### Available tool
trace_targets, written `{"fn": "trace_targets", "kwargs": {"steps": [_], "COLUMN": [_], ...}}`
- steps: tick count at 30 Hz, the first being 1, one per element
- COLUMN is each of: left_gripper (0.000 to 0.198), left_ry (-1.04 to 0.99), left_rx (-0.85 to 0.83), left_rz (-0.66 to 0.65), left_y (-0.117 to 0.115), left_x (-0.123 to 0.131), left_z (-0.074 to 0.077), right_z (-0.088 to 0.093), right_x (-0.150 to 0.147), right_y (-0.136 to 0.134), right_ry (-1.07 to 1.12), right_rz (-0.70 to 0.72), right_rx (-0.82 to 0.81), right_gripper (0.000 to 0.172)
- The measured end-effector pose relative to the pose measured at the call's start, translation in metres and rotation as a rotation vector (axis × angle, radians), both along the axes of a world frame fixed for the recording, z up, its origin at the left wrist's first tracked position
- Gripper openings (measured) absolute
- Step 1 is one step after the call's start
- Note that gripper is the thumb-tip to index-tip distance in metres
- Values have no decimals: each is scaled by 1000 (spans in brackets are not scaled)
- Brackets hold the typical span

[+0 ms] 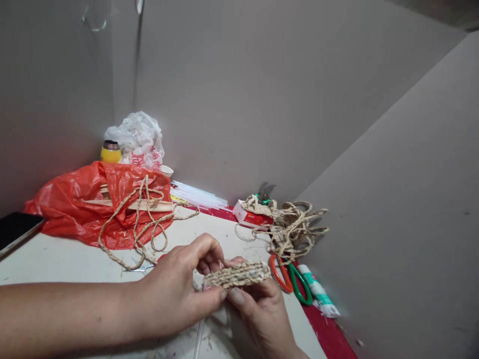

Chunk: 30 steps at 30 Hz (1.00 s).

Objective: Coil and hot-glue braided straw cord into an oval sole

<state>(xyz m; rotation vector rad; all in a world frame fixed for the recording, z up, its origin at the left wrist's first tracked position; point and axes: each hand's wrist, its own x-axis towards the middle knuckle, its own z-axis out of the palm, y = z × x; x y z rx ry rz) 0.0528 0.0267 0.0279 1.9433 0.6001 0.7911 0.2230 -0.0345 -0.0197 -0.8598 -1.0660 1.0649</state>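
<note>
Between my two hands is a small woven piece of braided straw cord (pixel 239 274), its rows lying side by side. My left hand (pixel 187 284) grips its left end, thumb along the lower edge and fingers curled behind. From the right, my right hand (pixel 262 304) holds the same piece, thumb pressed at its lower edge and fingers behind it. The two thumb tips nearly meet. A loose length of braided straw cord (pixel 138 229) trails over the red plastic bag (pixel 75 199) beyond my left hand. Partly hidden behind that hand lie small scissors (pixel 142 269).
A tangled straw cord bundle (pixel 295 229) lies at the back right, beside orange-handled scissors (pixel 280 274), green-handled scissors (pixel 300 285) and a white-green tube (pixel 318 291). White sticks (pixel 198 194) line the back wall. A phone (pixel 18 230) and yellow bottle (pixel 111 153) are left.
</note>
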Motion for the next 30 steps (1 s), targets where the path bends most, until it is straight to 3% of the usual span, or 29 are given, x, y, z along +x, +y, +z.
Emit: {"fn": "trace_targets", "kwargs": {"steps": [4, 8, 12, 18, 23, 30], "left_gripper": [26, 29, 31, 33, 31, 32], "left_ry": [-14, -4, 7, 5, -8, -2], "left_rx": [18, 28, 15, 26, 43, 77], "left_rz": [-15, -20, -36, -20, -29, -12], "left_y": [-1, -1, -2, -2, -2, -2], "left_x": [-1, -1, -1, -3, -2, -3], "left_z": [-2, 1, 3, 2, 2, 3], "right_z": [-1, 4, 6, 4, 9, 8], "right_x": [1, 0, 1, 6, 6, 9], "right_y": [-1, -1, 0, 0, 0, 1], "right_ry": [74, 97, 66, -44, -102, -191], "right_rz": [-4, -7, -13, 5, -14, -19], "right_rx": [-42, -41, -23, -26, 23, 67], "right_gripper": [29, 24, 21, 32, 21, 22]}}
